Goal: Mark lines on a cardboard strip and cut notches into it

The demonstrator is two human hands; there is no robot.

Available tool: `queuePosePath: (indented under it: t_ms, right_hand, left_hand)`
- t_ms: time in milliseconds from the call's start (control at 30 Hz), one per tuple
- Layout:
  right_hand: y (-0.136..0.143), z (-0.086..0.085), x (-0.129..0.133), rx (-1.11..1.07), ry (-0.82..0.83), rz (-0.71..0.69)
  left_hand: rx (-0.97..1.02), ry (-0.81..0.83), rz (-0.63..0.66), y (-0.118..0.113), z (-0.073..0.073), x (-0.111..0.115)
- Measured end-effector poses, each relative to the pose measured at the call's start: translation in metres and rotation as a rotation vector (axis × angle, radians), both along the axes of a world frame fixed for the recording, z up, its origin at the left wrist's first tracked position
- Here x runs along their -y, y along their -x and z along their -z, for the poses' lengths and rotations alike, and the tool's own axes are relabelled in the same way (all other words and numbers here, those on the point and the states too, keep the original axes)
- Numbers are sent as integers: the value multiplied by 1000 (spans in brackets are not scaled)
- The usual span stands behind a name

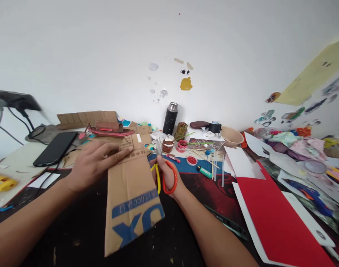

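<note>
My left hand [93, 163] grips a brown piece of cardboard [131, 178] by its upper left edge, with fingers lying over its face. Blue print and lettering run across the cardboard's lower end, which hangs tilted over the black table surface. Just right of it, my right hand [169, 176] is closed around a pair of scissors [173, 178] with one orange and one yellow handle. Their metal blades point up and away from me, beside the cardboard; I cannot tell whether they touch it. The yellow handle is partly hidden by the cardboard.
Behind the hands stand a black thermos [170, 120], a jar of brown paint [168, 145] and a red model boat [113, 131]. A green lighter [204, 171] lies to the right, near a red sheet [280, 218]. A phone [55, 149] rests at left.
</note>
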State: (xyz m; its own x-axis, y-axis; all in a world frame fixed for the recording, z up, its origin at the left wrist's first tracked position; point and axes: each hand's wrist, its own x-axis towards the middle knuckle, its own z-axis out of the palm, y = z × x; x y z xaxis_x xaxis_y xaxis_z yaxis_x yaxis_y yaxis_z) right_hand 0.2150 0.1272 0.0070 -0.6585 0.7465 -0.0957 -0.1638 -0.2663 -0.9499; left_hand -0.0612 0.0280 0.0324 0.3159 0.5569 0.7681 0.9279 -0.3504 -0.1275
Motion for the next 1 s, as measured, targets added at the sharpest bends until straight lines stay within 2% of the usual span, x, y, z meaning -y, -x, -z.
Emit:
queuePosePath:
  t_ms: [133,267,400,633,1000]
  right_hand:
    - [-2,2,-2,13,34,-77]
    - [-4,-2,3,4,49,-153]
    - [-6,-7,9,4,29,-194]
    - [-6,-10,13,33,7,-176]
    - [-5,-11,14,37,-21,-176]
  left_hand:
    - [-169,-57,-72,2,12,5]
    - [-207,-94,-47,3,20,5]
    - [-147,-60,-38,-3,19,6]
    - [-37,-34,37,-5,17,4]
    - [-64,-12,57,-9,12,1]
